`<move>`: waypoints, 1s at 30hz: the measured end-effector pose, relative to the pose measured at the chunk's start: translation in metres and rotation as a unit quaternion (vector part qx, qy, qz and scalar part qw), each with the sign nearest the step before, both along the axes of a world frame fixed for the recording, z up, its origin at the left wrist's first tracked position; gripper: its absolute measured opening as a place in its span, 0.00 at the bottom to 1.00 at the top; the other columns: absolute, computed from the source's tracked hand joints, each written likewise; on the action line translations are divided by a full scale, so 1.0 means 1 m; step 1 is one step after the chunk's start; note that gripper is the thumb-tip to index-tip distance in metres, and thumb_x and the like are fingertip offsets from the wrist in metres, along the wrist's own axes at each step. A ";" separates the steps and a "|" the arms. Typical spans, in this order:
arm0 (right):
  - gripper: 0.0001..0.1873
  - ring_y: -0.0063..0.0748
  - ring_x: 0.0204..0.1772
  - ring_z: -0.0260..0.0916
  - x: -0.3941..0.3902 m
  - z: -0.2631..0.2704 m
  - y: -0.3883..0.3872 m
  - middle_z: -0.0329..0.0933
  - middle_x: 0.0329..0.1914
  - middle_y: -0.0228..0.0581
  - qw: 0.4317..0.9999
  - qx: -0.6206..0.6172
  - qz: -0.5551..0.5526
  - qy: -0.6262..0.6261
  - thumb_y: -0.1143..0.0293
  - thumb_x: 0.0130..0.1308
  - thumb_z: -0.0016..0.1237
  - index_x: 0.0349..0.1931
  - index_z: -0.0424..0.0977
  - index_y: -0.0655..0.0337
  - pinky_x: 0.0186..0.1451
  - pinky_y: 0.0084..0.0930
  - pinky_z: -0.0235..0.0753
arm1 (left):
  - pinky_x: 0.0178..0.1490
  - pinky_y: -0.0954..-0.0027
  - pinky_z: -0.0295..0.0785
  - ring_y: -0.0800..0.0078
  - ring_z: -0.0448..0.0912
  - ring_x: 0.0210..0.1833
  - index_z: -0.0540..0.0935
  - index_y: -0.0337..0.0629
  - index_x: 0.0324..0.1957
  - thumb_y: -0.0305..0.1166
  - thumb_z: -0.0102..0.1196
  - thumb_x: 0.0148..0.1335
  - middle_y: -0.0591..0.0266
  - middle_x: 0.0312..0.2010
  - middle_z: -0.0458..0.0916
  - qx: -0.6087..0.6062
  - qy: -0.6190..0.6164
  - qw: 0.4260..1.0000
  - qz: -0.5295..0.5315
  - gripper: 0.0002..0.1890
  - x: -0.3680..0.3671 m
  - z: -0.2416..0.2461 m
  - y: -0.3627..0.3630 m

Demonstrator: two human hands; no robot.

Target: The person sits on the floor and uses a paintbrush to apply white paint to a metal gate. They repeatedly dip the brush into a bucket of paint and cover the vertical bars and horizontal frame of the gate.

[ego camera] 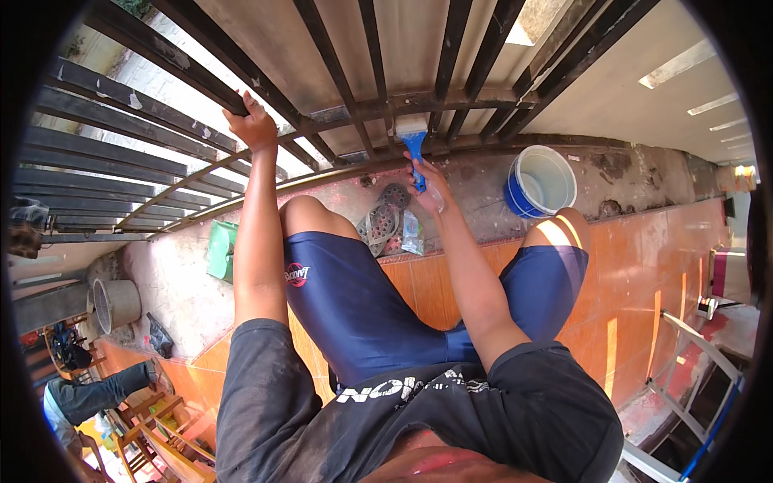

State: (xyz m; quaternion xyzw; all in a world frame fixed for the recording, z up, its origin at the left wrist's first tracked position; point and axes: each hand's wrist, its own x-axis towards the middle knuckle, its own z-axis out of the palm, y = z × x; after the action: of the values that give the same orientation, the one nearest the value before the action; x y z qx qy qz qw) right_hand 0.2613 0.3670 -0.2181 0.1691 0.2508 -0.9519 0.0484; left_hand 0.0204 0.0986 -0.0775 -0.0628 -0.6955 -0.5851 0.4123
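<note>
My left hand (253, 125) is closed around the end of a dark slat (175, 57) of a metal fence, at the upper left. In my right hand (432, 190) is a blue-handled paintbrush (414, 143), held by its handle. Its wide pale bristles point up at the fence, near the curved crossbar (444, 101); whether they touch the metal I cannot tell. A blue and white plastic bucket (542, 181) stands to the right of that hand, and its inside looks whitish. Between my knees lie a grey sandal (389, 214) and a small plastic packet (412, 234).
A green object (222, 250) is beside my left forearm. Further left stands a grey bucket (116, 305) near a dark plastic bag (159, 335). At lower left are wooden chairs (160, 444) and another person's leg (105, 395). A metal frame (694, 386) stands at lower right on the orange-tiled side (634, 265).
</note>
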 end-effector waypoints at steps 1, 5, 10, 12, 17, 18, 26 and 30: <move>0.20 0.18 0.30 0.66 0.003 -0.005 0.003 0.70 0.31 0.30 1.000 0.012 0.007 0.013 0.66 0.72 0.49 0.62 0.68 0.60 0.24 0.16 0.61 | 0.29 0.73 0.72 0.75 0.78 0.24 0.75 0.31 0.48 0.29 0.55 0.67 0.59 0.24 0.80 0.001 -0.004 1.000 0.000 0.12 0.000 0.001 0.000; 0.21 0.20 0.37 0.71 -0.009 -0.031 0.016 0.75 0.37 0.32 0.994 0.081 -0.011 0.067 0.69 0.69 0.54 0.60 0.70 0.60 0.34 0.17 0.69 | 0.28 0.74 0.71 0.76 0.77 0.23 0.75 0.31 0.48 0.28 0.55 0.67 0.59 0.24 0.79 0.018 0.020 1.000 -0.013 0.12 0.001 0.002 0.002; 0.18 0.22 0.41 0.73 -0.059 -0.047 0.018 0.79 0.42 0.36 0.992 0.096 -0.027 0.078 0.72 0.66 0.57 0.56 0.74 0.60 0.44 0.21 0.72 | 0.26 0.75 0.69 0.77 0.74 0.23 0.75 0.31 0.48 0.29 0.56 0.67 0.61 0.24 0.78 0.024 0.000 1.000 -0.020 0.12 0.002 0.002 0.003; 0.16 0.23 0.40 0.73 -0.075 -0.048 0.016 0.79 0.42 0.35 0.994 0.085 -0.034 0.065 0.72 0.66 0.57 0.54 0.75 0.60 0.45 0.22 0.73 | 0.27 0.75 0.68 0.78 0.74 0.24 0.74 0.32 0.48 0.30 0.56 0.68 0.62 0.25 0.77 0.029 -0.001 0.999 -0.028 0.12 0.002 0.002 0.003; 0.11 0.23 0.39 0.74 -0.097 -0.047 0.011 0.78 0.37 0.33 0.987 0.089 -0.046 0.122 0.71 0.67 0.56 0.48 0.76 0.59 0.42 0.22 0.74 | 0.28 0.76 0.68 0.78 0.73 0.25 0.72 0.33 0.49 0.30 0.55 0.69 0.63 0.28 0.76 0.043 0.009 0.998 -0.048 0.13 0.002 0.002 0.003; 0.10 0.23 0.38 0.74 -0.093 -0.050 0.009 0.78 0.36 0.33 0.986 0.087 -0.049 0.130 0.71 0.67 0.56 0.48 0.76 0.59 0.40 0.22 0.75 | 0.30 0.76 0.69 0.78 0.73 0.26 0.71 0.33 0.50 0.30 0.55 0.69 0.62 0.29 0.76 0.037 -0.003 0.998 -0.058 0.14 0.002 0.002 0.001; 0.05 0.22 0.22 0.67 -0.022 -0.078 -0.003 0.73 0.25 0.32 0.948 0.231 -0.043 -0.215 0.70 0.68 0.54 0.41 0.77 0.58 0.20 0.20 0.62 | 0.29 0.74 0.70 0.75 0.75 0.25 0.74 0.31 0.47 0.31 0.56 0.68 0.60 0.27 0.78 0.007 0.010 1.000 0.001 0.13 0.000 0.001 0.002; 0.03 0.21 0.21 0.63 -0.042 -0.040 -0.006 0.71 0.24 0.31 0.968 0.168 -0.069 -0.172 0.70 0.69 0.52 0.37 0.75 0.58 0.19 0.19 0.58 | 0.28 0.73 0.70 0.74 0.76 0.25 0.75 0.31 0.47 0.32 0.57 0.68 0.59 0.26 0.78 0.009 -0.001 1.000 0.016 0.13 0.001 0.000 0.001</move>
State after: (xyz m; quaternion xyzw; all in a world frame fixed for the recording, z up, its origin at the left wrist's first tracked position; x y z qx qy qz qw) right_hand 0.2189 0.3612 -0.2586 0.3531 0.3827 -0.8538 -0.0045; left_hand 0.0211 0.0996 -0.0777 -0.0480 -0.6915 -0.5845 0.4217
